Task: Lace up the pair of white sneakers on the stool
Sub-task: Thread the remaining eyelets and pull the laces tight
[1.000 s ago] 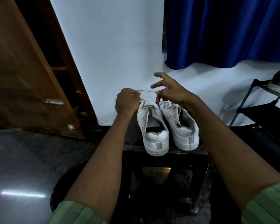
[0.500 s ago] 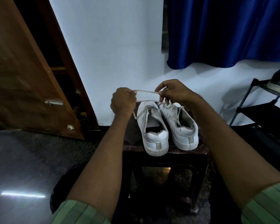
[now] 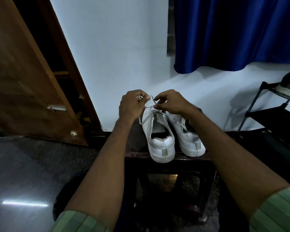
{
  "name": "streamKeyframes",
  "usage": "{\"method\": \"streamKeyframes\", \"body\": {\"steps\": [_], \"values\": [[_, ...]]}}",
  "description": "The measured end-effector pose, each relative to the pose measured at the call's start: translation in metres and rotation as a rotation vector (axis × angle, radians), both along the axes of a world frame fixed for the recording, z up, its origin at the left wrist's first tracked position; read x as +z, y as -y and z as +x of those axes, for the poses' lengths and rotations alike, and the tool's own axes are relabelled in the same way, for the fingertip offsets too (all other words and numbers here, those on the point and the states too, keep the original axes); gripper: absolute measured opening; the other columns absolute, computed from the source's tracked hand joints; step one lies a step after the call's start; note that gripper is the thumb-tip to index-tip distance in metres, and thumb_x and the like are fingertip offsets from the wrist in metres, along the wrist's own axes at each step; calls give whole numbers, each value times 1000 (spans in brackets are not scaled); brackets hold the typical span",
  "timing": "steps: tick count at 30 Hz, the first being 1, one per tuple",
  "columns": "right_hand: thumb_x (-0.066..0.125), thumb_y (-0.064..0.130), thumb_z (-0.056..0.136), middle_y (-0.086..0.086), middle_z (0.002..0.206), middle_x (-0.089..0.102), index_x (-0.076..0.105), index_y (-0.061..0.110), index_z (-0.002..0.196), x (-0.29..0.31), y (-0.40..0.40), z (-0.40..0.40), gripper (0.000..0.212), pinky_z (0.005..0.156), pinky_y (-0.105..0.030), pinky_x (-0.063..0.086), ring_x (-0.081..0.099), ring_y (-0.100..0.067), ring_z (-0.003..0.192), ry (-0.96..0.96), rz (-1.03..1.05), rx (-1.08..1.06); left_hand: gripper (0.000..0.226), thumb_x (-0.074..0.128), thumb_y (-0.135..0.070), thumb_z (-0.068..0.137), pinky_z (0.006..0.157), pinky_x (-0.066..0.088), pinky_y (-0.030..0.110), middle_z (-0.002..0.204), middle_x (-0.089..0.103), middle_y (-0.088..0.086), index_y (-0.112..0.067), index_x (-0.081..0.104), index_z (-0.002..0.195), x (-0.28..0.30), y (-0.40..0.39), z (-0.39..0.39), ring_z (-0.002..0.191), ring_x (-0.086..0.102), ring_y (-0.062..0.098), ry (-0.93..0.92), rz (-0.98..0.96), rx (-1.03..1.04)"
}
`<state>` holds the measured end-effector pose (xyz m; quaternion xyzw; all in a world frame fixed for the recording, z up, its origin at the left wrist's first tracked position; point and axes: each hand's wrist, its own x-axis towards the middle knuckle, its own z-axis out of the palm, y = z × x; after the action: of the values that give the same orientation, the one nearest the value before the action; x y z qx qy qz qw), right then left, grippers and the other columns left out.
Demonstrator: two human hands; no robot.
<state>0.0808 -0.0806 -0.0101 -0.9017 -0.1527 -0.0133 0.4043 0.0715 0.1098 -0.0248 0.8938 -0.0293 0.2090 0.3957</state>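
Pair of white sneakers: heels toward camera, side by side on dark stool. Left hand and right hand, fingers curled, each pinch the lace above the left sneaker. Advice: keep both ends evenly taut while crossing; avoid twisting.

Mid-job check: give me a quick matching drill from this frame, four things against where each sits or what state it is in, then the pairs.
Things:
1. left sneaker
2. right sneaker
3. blue curtain
4. wooden door

Place or state:
A. hangs at upper right
B. stands ajar at far left
C. on the stool, its lace pinched by both hands (left hand, right hand)
D. on the stool, under the right wrist

Pairs: 1-C, 2-D, 3-A, 4-B
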Motion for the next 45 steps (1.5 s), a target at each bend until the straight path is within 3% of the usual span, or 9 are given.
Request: {"method": "streamKeyframes", "body": {"steps": [4, 10, 15, 17, 21, 26, 31, 41, 45], "values": [[82, 20, 85, -4, 97, 78, 76, 16, 115, -10, -5, 1, 32, 84, -32, 55, 68, -15, 82, 103, -99, -122, 16, 71, -50, 86, 69, 52, 32, 64, 67, -16, -35, 75, 84, -1, -1, 1, 62, 63, 3, 31, -14, -55], [81, 12, 85, -2, 87, 79, 84, 15, 87, -15, -11, 4, 5, 79, -27, 54, 71, -14, 85, 132, -68, -167, 15, 68, -40, 94, 67, 49, 26, 69, 68, -22, -29, 77, 87, 4, 1, -4, 59, 62, -2, 36, -80, -85], [78, 7, 90, -18, 76, 75, 76, -3, 84, -3, -9, -2, 12, 59, -31, 60, 68, -23, 62, -146, 500, -203, 34, 54, -13, 104, 54, 38, 21, 70, 57, -7, -2, 63, 135, 20, 3, -3, 58, 52, 7, -412, -1003, -179], [74, 2, 93, -22, 81, 73, 69, -8, 91, 1, -11, -7, 11, 59, -32, 64, 70, -27, 63, -287, 717, -187, 35, 49, 0, 104, 56, 43, 20, 87, 65, 1, -1, 60, 137, 22, 2, -5, 72, 61, 10, -483, -1077, -226], [74, -10, 88, -20, 81, 72, 67, -10, 102, -1, -13, -7, 16, 58, -26, 62, 73, -21, 62, -348, 838, -168, 43, 42, 22, 97, 72, 57, 20, 104, 72, 10, 4, 59, 132, 16, 0, -6, 88, 72, 14, -485, -1052, -235], [70, -20, 83, -22, 88, 74, 72, -11, 106, -2, -14, -8, 24, 73, -32, 64, 75, -27, 80, -316, 717, -82, 32, 66, 11, 93, 77, 61, 23, 95, 76, 10, -3, 69, 121, 6, 1, -7, 79, 73, 12, -376, -799, -167], [73, -22, 78, -21, 79, 73, 68, -9, 111, 0, -17, -10, 35, 67, -37, 64, 74, -30, 68, -253, 652, -52, 35, 80, 6, 84, 85, 63, 37, 93, 79, 13, -6, 73, 116, -1, -2, -5, 80, 75, 18, -254, -605, -200], [80, -20, 74, -24, 80, 74, 67, -11, 109, -5, -22, -11, 38, 63, -36, 62, 76, -32, 66, -269, 749, -136, 30, 76, 7, 87, 81, 64, 33, 95, 71, 21, -7, 74, 113, -1, 0, -8, 83, 76, 16, -248, -625, -245], [78, -21, 75, -22, 78, 72, 66, -11, 110, -1, -21, -13, 38, 62, -34, 62, 75, -30, 64, -265, 747, -100, 30, 74, 7, 90, 77, 62, 27, 91, 71, 11, -10, 74, 115, -1, 0, -8, 87, 74, 15, -297, -689, -269]]}}
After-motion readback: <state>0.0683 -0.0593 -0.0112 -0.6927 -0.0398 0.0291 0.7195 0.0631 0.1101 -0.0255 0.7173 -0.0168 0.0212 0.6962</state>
